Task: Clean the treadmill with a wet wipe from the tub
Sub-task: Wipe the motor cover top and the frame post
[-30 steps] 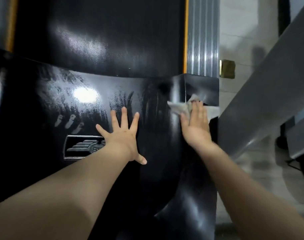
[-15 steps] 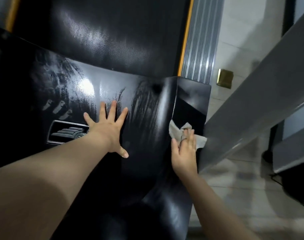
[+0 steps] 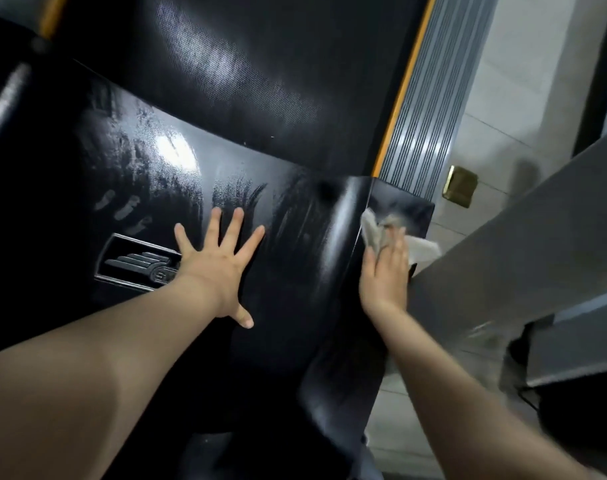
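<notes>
Since the previous frame, our right hand has slid the crumpled white wet wipe up the right corner of the glossy black treadmill motor cover, straight fingers pressing it; our left hand rests flat, fingers spread wide, beside the silver logo badge

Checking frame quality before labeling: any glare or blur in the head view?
Head view: bright glare spot on the glossy black motor cover; softer sheen on the belt; right hand and wipe motion-blurred; left hand sharp; wide-angle bending at edges.
</notes>
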